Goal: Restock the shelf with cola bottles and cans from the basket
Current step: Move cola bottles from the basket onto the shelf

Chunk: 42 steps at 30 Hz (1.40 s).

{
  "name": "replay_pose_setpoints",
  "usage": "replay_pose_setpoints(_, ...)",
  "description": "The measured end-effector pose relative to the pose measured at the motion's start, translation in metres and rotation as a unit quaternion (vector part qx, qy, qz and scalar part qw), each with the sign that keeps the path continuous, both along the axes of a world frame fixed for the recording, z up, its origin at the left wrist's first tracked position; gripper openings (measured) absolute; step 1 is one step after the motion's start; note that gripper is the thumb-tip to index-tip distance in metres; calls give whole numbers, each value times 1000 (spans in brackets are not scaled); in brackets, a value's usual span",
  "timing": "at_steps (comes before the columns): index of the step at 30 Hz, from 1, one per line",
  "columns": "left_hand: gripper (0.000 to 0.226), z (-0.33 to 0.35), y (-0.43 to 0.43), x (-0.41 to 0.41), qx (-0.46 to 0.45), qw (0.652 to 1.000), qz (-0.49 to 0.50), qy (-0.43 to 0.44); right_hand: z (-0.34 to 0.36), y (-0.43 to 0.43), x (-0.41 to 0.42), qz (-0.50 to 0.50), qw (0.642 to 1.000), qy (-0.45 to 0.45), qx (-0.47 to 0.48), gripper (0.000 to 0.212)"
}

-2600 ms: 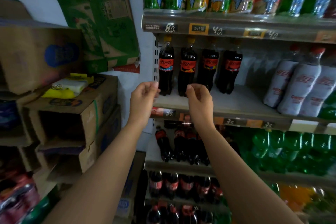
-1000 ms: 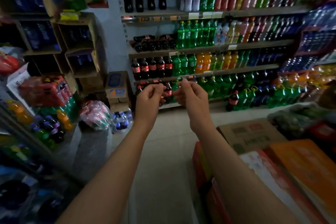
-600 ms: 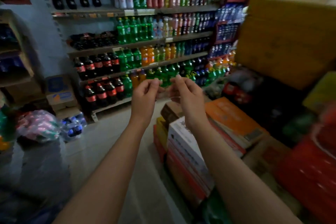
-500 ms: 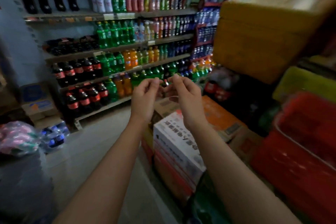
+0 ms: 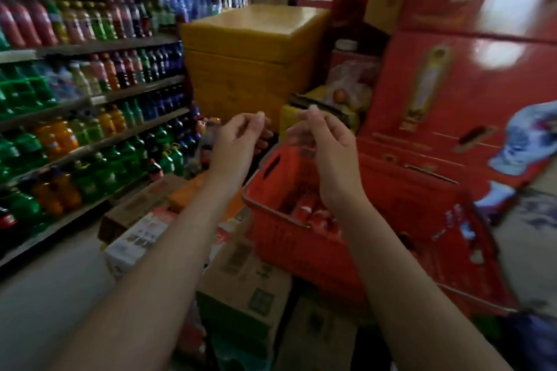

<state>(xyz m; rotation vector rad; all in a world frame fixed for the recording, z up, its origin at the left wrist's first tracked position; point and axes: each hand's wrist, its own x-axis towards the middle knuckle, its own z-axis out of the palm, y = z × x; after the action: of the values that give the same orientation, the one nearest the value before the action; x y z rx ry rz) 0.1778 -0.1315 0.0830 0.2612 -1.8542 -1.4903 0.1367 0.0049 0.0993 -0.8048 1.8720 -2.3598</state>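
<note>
— Holding anything yet?

— No. My left hand (image 5: pixel 241 141) and my right hand (image 5: pixel 327 147) both hover in mid-air with fingers loosely curled, and nothing is between them. They are near each other, not touching, above the far end of the red plastic shopping basket (image 5: pixel 301 253).

— Where is the cola?

— Down in that basket. A huddle of red-labelled cola containers (image 5: pixel 313 214) lies just below my right wrist. It is too blurred for me to tell cans from bottles, or to count them.

— And where does the basket stand?

— It seems to rest on a stack of brown cardboard cartons (image 5: pixel 241 277), between the long tiered drinks shelf (image 5: pixel 135 89) on my left and a wall of glossy red gift boxes (image 5: pixel 452 84) on my right. A big yellow box (image 5: pixel 250 48) stands behind it.

— How far along are you?

— Not finished, I judge, since there is stock in the basket. On the shelf I see mostly green, orange and purple bottles, and one dark cola bottle with a red label (image 5: pixel 155 170) near the end of a low tier. How full the cola rows are I cannot tell from here.

— So what is left?

— Probably to reach down, take hold of a container, carry it across to the shelf, and repeat until the basket is empty.
</note>
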Motion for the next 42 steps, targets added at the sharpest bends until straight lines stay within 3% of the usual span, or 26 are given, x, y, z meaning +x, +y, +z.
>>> replay_pose_setpoints(7,31,-8,94,-94,-25,989,-129,-63,-20,116,-81,-101,995,-15,8,30)
replay_pose_setpoints(11,44,-21,125,-134,-42,971,-195,-130,-38,155,-116,-154,987,-45,20,29)
replay_pose_setpoints(14,37,-33,142,-165,-78,957,-230,-156,-49,174,-138,-189,978,-77,30,29)
replay_pose_setpoints(18,43,-55,159,-205,-120,932,-276,-201,-68,188,-168,-205,970,-115,57,30)
replay_pose_setpoints(26,41,-103,168,-264,-79,862,-372,-336,-112,202,-220,-251,930,-204,174,36)
replay_pose_setpoints(29,48,-132,170,-279,-76,819,-383,-421,-139,201,-234,-238,905,-264,233,42)
replay_pose_setpoints(33,54,-169,174,-298,-59,795,-368,-478,-166,197,-240,-206,893,-294,273,43)
replay_pose_setpoints(38,93,-232,179,-321,-58,777,-344,-524,-201,192,-248,-155,883,-312,314,48)
replay_pose_setpoints(42,69,-227,195,-322,-76,784,-312,-531,-227,191,-257,-151,872,-316,341,51)
